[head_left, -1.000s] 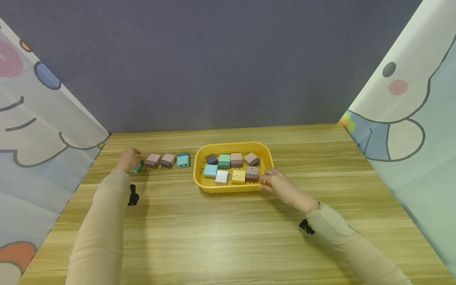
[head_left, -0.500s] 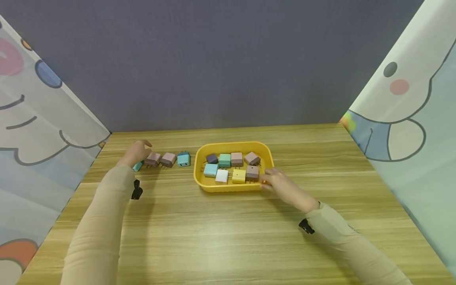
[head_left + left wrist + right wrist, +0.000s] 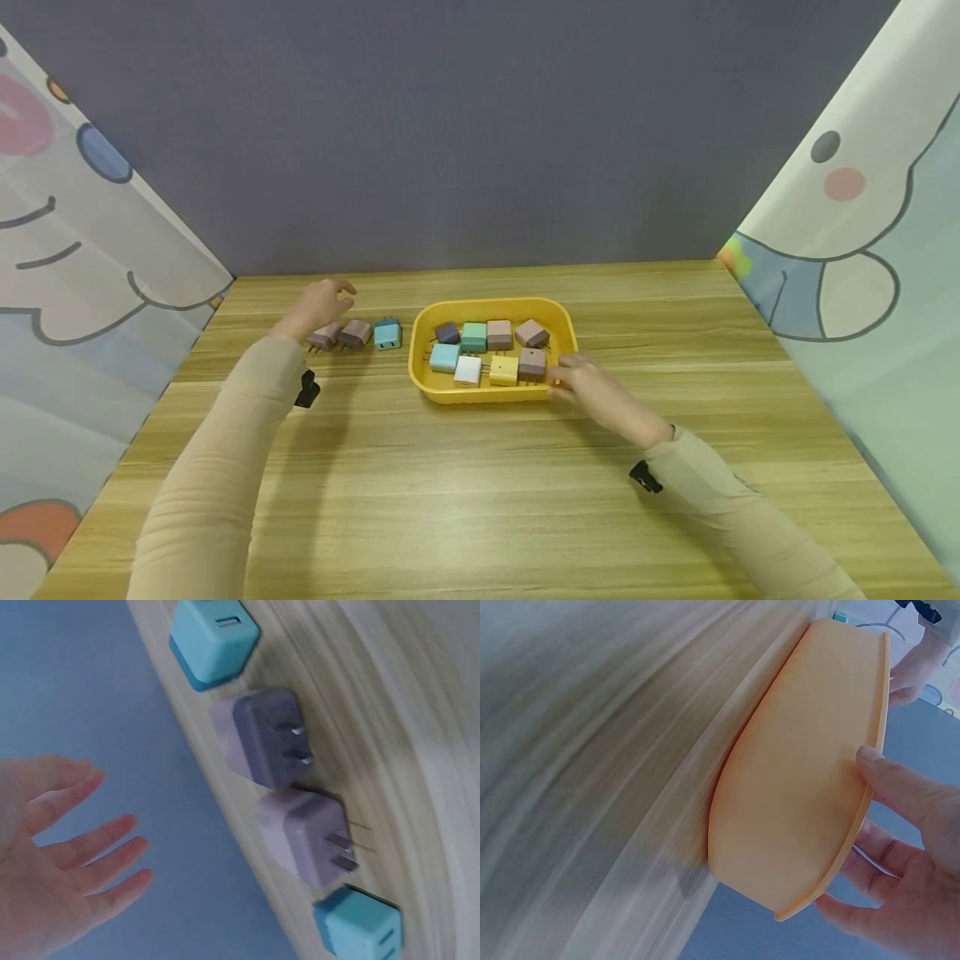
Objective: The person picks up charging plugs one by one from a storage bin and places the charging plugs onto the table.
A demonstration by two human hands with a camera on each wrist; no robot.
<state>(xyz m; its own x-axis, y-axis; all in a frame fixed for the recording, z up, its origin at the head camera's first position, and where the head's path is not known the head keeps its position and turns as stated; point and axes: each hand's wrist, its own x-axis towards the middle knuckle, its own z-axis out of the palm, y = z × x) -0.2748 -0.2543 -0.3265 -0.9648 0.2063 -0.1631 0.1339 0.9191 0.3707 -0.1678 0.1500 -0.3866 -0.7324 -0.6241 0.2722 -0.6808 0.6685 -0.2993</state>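
My left hand hovers with spread fingers over a row of plug chargers on the table, holding nothing. In the left wrist view the row runs from a teal charger through two mauve chargers to another teal charger; in the head view that hand hides one teal end. My right hand grips the near right corner of a yellow basket. The right wrist view has its thumb on the outer side of the rim and the fingers across it. Several chargers lie inside, among them a white charger and a yellow charger.
A wooden table extends all round the basket. Behind it rises a dark grey panel. Cartoon-printed sheets flank the table on both sides.
My left hand has moved right and away from the teal charger at the row's left end, up over the mauve ones. The right hand keeps its hold on the basket.
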